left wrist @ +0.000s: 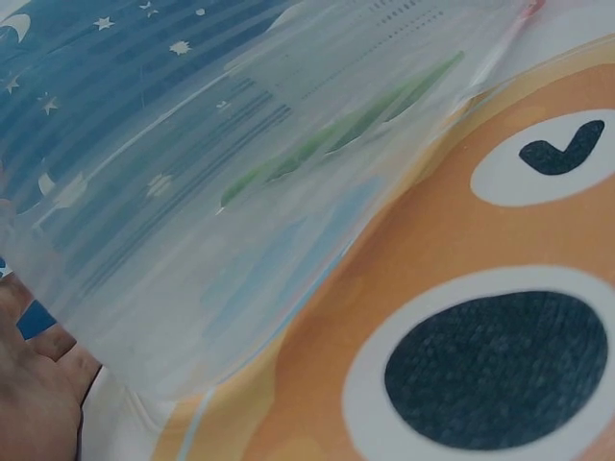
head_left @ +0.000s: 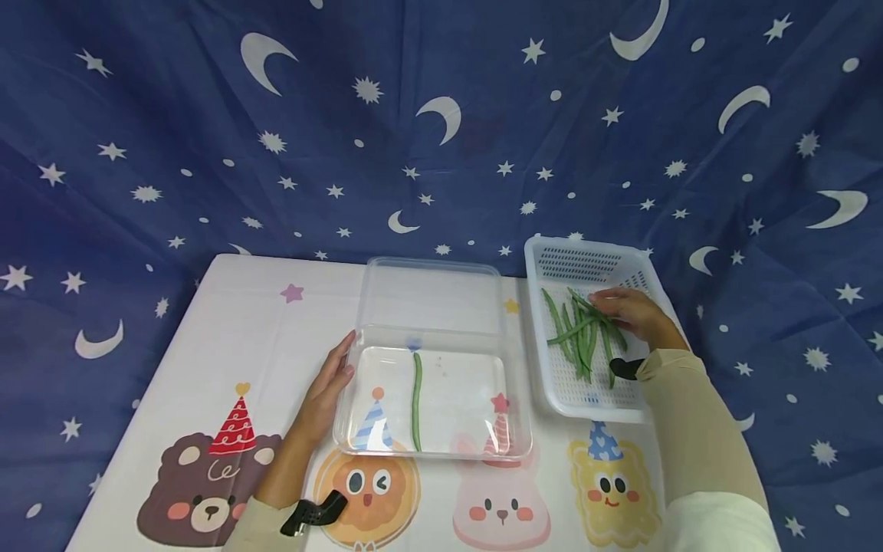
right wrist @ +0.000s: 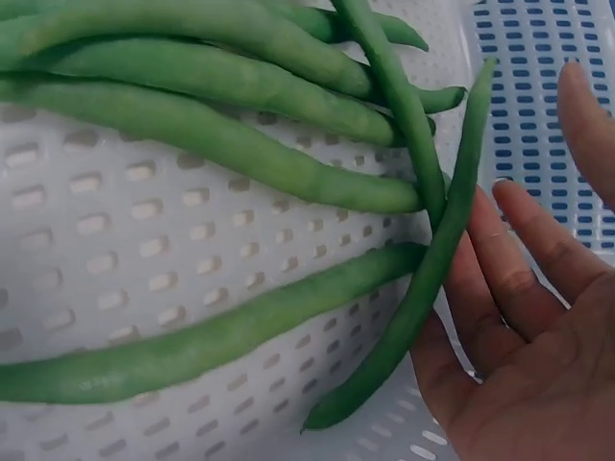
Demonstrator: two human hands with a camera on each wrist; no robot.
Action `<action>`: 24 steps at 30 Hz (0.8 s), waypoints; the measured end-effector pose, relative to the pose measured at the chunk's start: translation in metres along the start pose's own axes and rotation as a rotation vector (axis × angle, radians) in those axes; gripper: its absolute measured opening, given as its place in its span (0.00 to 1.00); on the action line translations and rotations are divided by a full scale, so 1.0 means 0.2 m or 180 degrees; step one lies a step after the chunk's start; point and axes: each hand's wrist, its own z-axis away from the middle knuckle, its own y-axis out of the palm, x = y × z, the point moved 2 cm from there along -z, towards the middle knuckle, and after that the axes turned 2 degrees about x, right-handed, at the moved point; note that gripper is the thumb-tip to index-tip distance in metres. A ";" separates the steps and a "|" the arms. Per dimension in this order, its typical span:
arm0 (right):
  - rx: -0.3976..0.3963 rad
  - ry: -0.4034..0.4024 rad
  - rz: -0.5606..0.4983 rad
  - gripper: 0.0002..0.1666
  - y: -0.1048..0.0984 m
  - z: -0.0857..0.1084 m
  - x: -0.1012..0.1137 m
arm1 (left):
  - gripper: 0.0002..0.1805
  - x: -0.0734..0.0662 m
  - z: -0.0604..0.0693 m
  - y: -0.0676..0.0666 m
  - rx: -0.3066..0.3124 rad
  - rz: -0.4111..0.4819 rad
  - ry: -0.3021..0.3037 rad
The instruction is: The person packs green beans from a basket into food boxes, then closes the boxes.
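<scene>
From where I stand, taking the clear container (head_left: 458,391) as the middle of the dial and the far curtain (head_left: 483,207) as twelve, the person's left hand (head_left: 327,392) sits at nine o'clock, its fingers extended and resting along the container's side wall rather than curled round it. Inside, a single green bean (head_left: 416,402) lies a little toward nine, running lengthwise from twelve to six. A clear lid-like panel (head_left: 434,295) adjoins the container at twelve; I can't tell whether it's hinged. Between two and three o'clock stands a white perforated basket (head_left: 572,270), with a loose heap of green beans (head_left: 582,341) on its floor, several crossing one another. The right hand (head_left: 633,313) reaches in at about the heap's two o'clock, fingers extended and thumb well apart, pinching nothing; one bean slants across in front of its fingers, apparently touching them. On the white tablecloth (head_left: 241,322), a printed bear (head_left: 207,506) looks up from eight o'clock, and a pink rabbit (head_left: 501,512) from five.
</scene>
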 end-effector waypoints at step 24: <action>-0.0208 0.0085 0.0270 0.23 0.06 0.00 -0.04 | 0.30 0.00 0.00 0.00 0.0000 0.0092 -0.0028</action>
